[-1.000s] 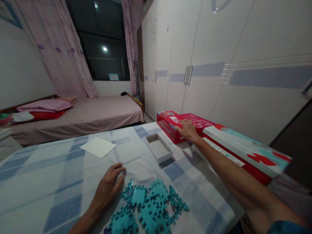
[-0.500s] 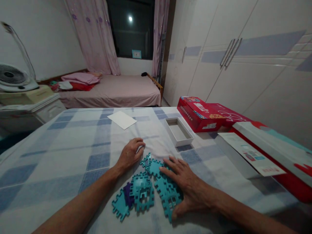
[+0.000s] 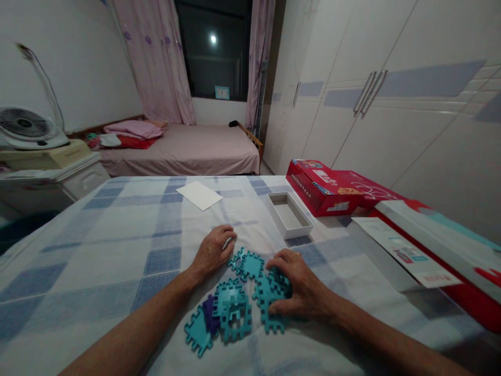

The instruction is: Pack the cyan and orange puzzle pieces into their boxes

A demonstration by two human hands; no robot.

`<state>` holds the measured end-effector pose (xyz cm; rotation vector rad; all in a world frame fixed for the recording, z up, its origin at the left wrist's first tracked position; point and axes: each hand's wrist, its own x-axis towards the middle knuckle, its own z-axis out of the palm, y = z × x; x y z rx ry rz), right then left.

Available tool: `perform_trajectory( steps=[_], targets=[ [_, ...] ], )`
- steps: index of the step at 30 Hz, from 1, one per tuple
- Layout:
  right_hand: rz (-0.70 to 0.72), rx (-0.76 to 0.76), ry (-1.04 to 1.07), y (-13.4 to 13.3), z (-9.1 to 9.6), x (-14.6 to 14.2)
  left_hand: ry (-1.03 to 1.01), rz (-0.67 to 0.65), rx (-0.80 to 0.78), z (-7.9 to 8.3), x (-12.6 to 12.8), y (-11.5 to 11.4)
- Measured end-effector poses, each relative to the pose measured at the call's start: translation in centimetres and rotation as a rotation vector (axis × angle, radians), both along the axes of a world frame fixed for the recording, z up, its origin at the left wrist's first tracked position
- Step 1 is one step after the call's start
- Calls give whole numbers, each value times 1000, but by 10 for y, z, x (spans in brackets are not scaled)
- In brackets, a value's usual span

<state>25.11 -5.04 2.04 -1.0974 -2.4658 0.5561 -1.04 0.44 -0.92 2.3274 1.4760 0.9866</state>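
Counter (image 3: 117,245): checked cloth, white tray (image 3: 290,214) far right.
Right hand (image 3: 299,284): curled over the teal pieces (image 3: 250,292), gathering them.
Left hand (image 3: 213,250): loosely curled, nothing held.
Next: a firm grip is needed.

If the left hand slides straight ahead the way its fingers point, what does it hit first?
Probably the white tray: the left hand points up and to the right across bare checked cloth. Its line might slip just left of the tray.
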Motion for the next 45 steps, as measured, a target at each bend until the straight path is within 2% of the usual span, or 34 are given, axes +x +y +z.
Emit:
perform_trajectory(
  steps=[8, 12, 15, 18, 21, 23, 25, 28, 32, 35, 39, 45],
  targets=[
    [-46, 164, 130, 10, 1, 3, 15, 7, 17, -3, -1, -1],
    [-82, 142, 195, 17, 3, 2, 19, 6, 3, -1, -1, -2],
    [-187, 115, 257, 26, 14, 1, 15, 5, 1, -1, -1, -1],
    [-357, 138, 361, 50, 31, 1, 17, 5, 3, -2, -1, 0],
    [-512, 154, 426, 88, 48, 5, 20, 1, 12, -5, -2, 1],
    [-589, 160, 362, 111, 58, 10, 22, -4, 16, -6, -2, 2],
    [-619, 201, 244, 120, 64, 16, 25, -3, 14, -6, -3, 2],
    [-534, 181, 103, 99, 69, 24, 28, 1, 12, -7, -3, 2],
    [-213, -216, -128, 32, 63, 28, 23, -9, 2, -5, -2, 2],
    [-125, -331, -296, -3, 49, 24, 26, -15, 5, -3, -2, 2],
    [-126, -259, -364, -11, 24, 14, 28, -13, 16, -4, -2, 2],
    [-94, 34, -136, -6, 0, 6, 40, -14, 26, -4, -3, 2]
  ],
)
